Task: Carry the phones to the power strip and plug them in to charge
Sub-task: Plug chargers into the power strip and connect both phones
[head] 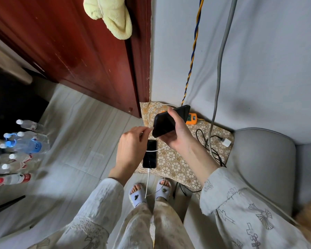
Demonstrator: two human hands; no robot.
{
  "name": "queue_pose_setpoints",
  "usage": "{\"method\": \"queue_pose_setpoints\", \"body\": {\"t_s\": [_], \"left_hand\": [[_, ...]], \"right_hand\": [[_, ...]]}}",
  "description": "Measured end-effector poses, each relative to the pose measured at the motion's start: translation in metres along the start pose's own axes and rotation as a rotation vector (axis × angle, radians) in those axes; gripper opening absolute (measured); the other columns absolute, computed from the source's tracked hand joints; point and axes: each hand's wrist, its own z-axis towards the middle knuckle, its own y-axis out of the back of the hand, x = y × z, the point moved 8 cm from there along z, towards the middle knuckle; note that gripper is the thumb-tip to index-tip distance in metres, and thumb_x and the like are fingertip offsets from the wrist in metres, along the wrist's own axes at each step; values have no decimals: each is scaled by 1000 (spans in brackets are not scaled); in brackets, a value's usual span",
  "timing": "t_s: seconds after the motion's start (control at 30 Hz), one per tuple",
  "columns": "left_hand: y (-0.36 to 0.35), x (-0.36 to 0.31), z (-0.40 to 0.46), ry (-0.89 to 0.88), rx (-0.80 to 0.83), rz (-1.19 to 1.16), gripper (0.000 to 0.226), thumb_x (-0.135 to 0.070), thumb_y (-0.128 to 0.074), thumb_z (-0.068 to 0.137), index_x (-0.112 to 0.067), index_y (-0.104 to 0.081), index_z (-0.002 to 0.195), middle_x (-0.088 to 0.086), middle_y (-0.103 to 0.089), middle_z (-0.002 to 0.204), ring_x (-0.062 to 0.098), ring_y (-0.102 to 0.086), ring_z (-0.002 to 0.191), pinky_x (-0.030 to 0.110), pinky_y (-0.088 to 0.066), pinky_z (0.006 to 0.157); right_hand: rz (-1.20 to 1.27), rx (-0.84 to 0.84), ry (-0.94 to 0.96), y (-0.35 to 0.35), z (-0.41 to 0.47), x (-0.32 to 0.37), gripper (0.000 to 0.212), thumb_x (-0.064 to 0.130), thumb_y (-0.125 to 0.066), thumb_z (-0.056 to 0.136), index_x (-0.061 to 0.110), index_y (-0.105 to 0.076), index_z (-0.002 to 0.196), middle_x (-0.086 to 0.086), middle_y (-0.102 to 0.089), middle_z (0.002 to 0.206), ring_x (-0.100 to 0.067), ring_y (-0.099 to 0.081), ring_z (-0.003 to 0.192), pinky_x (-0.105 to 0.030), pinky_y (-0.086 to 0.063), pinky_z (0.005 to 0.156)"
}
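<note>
Right hand (178,135) fingers around black phone (167,123), left hand (131,146) apparently pinching white cable plug (150,128) at its end.

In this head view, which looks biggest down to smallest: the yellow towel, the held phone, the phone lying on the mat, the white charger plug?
1. yellow towel
2. held phone, nearer the camera, so unsure
3. phone on the mat
4. white charger plug

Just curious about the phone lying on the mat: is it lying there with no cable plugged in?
No, a white cable is plugged into the lower end of the phone.
</note>
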Motion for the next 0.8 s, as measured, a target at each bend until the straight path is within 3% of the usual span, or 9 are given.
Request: {"method": "queue_pose_setpoints", "body": {"t_s": [0.1, 0.23, 0.43, 0.53, 0.7, 0.8], "left_hand": [[-3, 1, 0, -10, 22, 35, 23, -24, -55, 89, -6, -70, 88, 10, -71, 84, 24, -63, 67, 36, -52, 62], [-4, -1, -1, -42, 28, 113, 25, -26, -54, 90, -6, -69, 86, 10, -70, 81, 28, -62, 65, 34, -49, 58], [-3, 2, -9, -21, 6, 207, 26, -22, -50, 91, -8, -70, 81, 9, -68, 76, 32, -58, 61, 29, -38, 53], [-5, 4, -16, 13, -8, 221, 25, -18, -51, 91, -7, -69, 76, 10, -64, 70, 30, -49, 53, 29, -34, 50], [-3, 9, -20, 28, -72, 199, 23, -13, -54, 88, -7, -66, 69, 2, -51, 59, 24, -37, 47, 25, -28, 49], [-36, 21, -27, -23, 141, 271, 27, -24, -52, 90, -11, -67, 72, -2, -51, 60, 24, -45, 52, 24, -28, 51]], "right_hand": [[-19, -12, 9, 1, 0, -1, 42, 40, -74, 69, 10, -61, 95, -11, -67, 90, -26, -66, 84, -38, -56, 77], [-31, -67, 23, 4, 0, -2, 44, 38, -75, 69, 10, -59, 99, -13, -65, 101, -28, -64, 99, -44, -52, 89], [-140, -126, 34, 7, -4, -8, 40, 36, -75, 69, 11, -57, 94, -13, -66, 105, -25, -65, 94, -40, -55, 83], [-161, -157, 4, 9, -5, -12, 52, 38, -76, 68, 9, -57, 106, -13, -66, 107, -24, -65, 95, -39, -55, 85], [-200, -176, -17, 9, -8, -21, 57, 43, -76, 65, 9, -57, 106, -11, -67, 100, -21, -65, 83, -30, -55, 62], [-261, -196, -11, 33, 2, -25, 57, 38, -78, 63, 9, -58, 107, -10, -67, 100, -22, -65, 89, -35, -57, 76]]}}
